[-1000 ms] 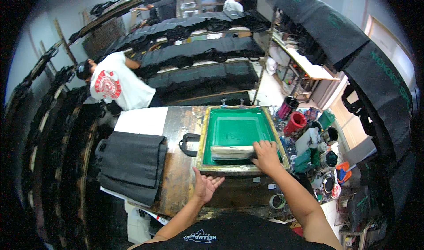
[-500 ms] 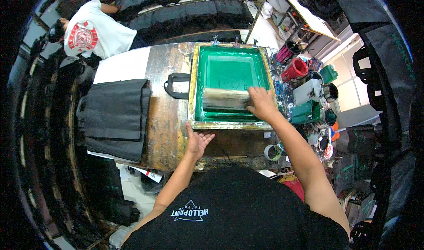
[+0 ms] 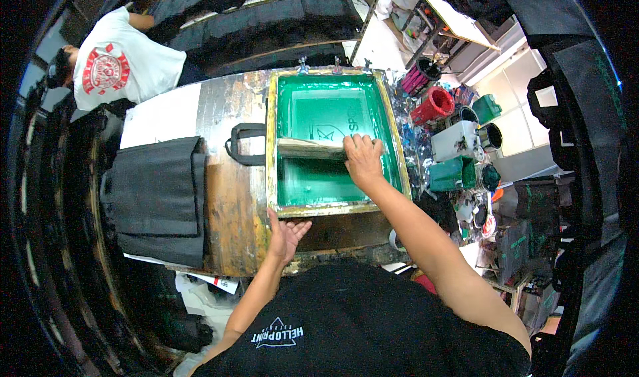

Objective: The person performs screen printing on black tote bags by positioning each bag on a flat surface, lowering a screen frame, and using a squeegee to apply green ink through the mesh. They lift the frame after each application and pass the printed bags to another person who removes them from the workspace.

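Observation:
My right hand (image 3: 364, 161) grips the right end of a wooden squeegee (image 3: 309, 149), which lies across the green mesh of a screen printing frame (image 3: 271, 121). Green ink (image 3: 319, 187) coats the mesh, and a dark design shows just beyond the squeegee. At the frame's near left corner is my left hand (image 3: 286, 236), palm turned up and fingers apart, its thumb at the frame's edge. The handle of a black fabric bag (image 3: 246, 144) sticks out from under the frame's left side; the rest of that bag is hidden.
A stack of black fabric bags (image 3: 156, 194) lies to the left on the worn wooden table (image 3: 229, 210). Paint containers, among them a red tub (image 3: 432, 107) and a green one (image 3: 452, 174), crowd the right side. Clamps (image 3: 336, 64) stand at the frame's far edge. A person in a white shirt (image 3: 130, 57) is at the far left.
My right hand has pushed the squeegee away from me across the mesh, uncovering wet green mesh on the near side. My left hand stays by the frame's corner. The whole view has shifted slightly.

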Motion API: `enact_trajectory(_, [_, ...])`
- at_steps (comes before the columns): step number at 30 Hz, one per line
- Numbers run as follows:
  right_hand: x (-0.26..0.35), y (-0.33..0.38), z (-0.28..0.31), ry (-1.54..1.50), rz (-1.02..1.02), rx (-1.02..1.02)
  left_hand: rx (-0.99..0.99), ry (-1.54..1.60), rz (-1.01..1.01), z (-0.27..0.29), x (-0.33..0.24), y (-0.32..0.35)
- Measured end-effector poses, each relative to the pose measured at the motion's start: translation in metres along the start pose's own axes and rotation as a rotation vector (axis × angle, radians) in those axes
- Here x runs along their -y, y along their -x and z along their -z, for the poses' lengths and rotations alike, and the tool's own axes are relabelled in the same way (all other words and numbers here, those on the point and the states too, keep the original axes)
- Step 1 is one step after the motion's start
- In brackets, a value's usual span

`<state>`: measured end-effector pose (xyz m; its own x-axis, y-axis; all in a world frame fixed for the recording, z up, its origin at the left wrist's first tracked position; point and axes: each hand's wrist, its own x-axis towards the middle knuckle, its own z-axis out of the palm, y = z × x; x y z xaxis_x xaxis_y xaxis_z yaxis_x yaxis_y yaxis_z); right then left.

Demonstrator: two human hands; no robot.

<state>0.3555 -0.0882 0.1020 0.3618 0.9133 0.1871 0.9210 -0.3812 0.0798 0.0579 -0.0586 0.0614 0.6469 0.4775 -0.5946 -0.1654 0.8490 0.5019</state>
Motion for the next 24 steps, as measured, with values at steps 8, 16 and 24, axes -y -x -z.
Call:
enact_trajectory(8, [-0.013,-0.109,-0.059,0.054,-0.119,-0.068,-0.068,0.007,0.009,-0.001,0.000,0.004])
enact_trajectory(16, [-0.028,-0.180,-0.075,0.078,-0.263,-0.077,-0.137,0.015,0.031,-0.010,-0.003,0.006])
enact_trajectory(24, [-0.095,-0.163,-0.015,-0.080,-0.036,0.082,-0.073,0.068,0.026,0.006,0.001,-0.002])
